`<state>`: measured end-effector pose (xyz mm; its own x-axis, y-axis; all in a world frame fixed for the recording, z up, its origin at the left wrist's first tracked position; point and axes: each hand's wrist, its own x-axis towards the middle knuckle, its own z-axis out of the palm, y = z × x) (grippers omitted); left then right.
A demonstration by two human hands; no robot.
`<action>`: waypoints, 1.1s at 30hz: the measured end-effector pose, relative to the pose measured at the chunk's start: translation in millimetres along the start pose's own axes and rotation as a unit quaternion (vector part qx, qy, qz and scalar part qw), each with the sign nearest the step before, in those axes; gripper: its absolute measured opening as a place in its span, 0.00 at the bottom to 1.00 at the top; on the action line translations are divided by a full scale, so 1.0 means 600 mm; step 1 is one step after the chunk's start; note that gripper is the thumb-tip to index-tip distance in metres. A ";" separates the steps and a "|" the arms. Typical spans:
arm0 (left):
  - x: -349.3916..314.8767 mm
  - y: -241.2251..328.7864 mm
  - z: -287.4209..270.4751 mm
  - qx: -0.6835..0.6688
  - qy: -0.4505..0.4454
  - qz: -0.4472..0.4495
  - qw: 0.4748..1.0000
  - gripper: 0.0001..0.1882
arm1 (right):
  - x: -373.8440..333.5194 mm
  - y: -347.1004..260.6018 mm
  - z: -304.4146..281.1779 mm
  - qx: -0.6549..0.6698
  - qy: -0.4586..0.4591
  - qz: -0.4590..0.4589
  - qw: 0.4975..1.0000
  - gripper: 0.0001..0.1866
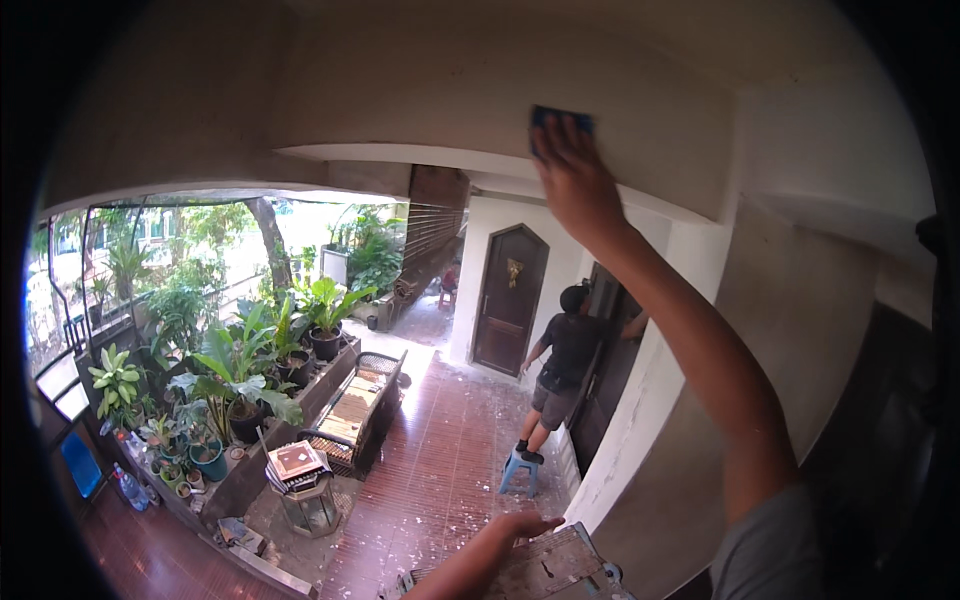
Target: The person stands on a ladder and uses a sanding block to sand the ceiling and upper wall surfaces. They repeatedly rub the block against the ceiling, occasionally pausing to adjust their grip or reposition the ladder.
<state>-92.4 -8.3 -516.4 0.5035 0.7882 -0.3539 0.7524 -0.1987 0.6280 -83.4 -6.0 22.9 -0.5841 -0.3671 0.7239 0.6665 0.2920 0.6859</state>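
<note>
My right hand (575, 165) is raised overhead and pressed to the wide beige beam (430, 95). Under its fingers lies a flat dark blue pad (549, 117), which resembles a piece of sandpaper; my fingers hold it against the surface. Lower down, my left hand (525, 525) is just above the worn top of a stepladder (560, 565), fingers stretched out, holding nothing visible. Whether that hand touches the ladder is unclear.
A person (570, 350) in dark clothes stands on a blue plastic stool (519, 472) by a dark doorway. A slatted bench (355, 400), a stack of books (297, 466) and potted plants (235, 375) fill the left. White flecks dot the red tiled floor (430, 500).
</note>
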 end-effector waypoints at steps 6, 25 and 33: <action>-0.016 -0.003 -0.012 -0.013 -0.023 -0.020 0.999 0.45 | 0.041 -0.101 0.047 0.160 0.182 0.024 0.970 0.14; -0.094 -0.002 -0.037 -0.036 -0.013 -0.084 0.996 0.44 | -0.634 -0.203 -0.319 0.605 -0.184 0.716 0.298 0.28; -0.092 0.019 -0.047 -0.071 -0.024 -0.096 0.993 0.43 | -1.099 -0.361 -0.745 0.314 -0.156 0.937 0.007 0.26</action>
<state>-123.6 -37.6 -470.5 0.3787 0.7740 -0.5075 0.7709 0.0396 0.6357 364.6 -222.1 -636.1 0.1396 0.7913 -0.5953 -0.4355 -0.4909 -0.7546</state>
